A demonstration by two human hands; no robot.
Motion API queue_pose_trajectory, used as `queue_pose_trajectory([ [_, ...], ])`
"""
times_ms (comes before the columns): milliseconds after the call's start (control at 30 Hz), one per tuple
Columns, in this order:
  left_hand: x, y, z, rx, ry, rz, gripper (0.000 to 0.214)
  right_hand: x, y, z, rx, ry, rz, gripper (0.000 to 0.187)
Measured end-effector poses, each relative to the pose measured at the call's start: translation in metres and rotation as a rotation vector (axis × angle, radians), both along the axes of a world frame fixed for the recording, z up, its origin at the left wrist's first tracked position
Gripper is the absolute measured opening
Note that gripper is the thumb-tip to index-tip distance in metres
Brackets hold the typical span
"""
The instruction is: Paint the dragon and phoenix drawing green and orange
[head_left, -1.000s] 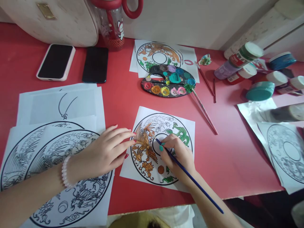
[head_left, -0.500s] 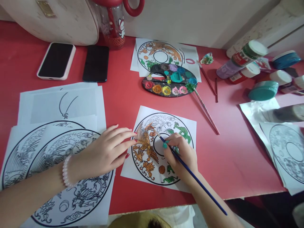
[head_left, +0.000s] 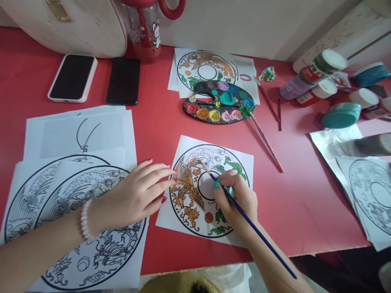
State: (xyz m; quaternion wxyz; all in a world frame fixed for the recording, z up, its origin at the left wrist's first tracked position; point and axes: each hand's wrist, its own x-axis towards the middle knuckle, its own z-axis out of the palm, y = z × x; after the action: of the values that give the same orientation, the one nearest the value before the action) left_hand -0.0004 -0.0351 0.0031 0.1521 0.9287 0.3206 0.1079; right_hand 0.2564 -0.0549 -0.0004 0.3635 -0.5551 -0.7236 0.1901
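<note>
My right hand grips a blue-handled paintbrush, its tip resting on the upper middle of a small colouring sheet printed with a circular bird-and-dragon design, partly painted orange and green. My left hand, with a pale bead bracelet on the wrist, lies flat with fingers spread, fingertips pressing the sheet's left edge. Its palm rests on a stack of larger uncoloured sheets.
A black palette with several paint wells and a red brush lie beyond the sheet. Another painted sheet is behind. Two phones, a bottle and a bag sit far left. Paint jars crowd the right.
The brush tip and my right hand have shifted a little to the right and up across the design. My left hand has stayed in place.
</note>
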Motion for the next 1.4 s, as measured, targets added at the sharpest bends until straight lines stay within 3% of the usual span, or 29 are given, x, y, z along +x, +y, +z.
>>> queue_pose_trajectory([
  [367,-0.0005,0.0,0.0003,0.001,-0.006,0.0,0.034,0.0016,-0.0016,-0.0002,-0.001,0.03,-0.026,0.018],
  [633,-0.0004,0.0005,-0.0001,-0.001,-0.009,0.001,0.035,-0.0002,-0.0006,-0.0005,0.021,-0.075,0.061,0.018],
  [967,-0.0006,0.0004,0.0014,0.004,-0.008,-0.006,0.036,0.0015,-0.0027,0.0004,0.019,-0.004,-0.021,0.019],
  [1400,0.0003,0.0002,-0.001,0.03,-0.016,-0.007,0.033,0.0026,-0.0025,0.0007,0.072,-0.005,0.059,0.018],
])
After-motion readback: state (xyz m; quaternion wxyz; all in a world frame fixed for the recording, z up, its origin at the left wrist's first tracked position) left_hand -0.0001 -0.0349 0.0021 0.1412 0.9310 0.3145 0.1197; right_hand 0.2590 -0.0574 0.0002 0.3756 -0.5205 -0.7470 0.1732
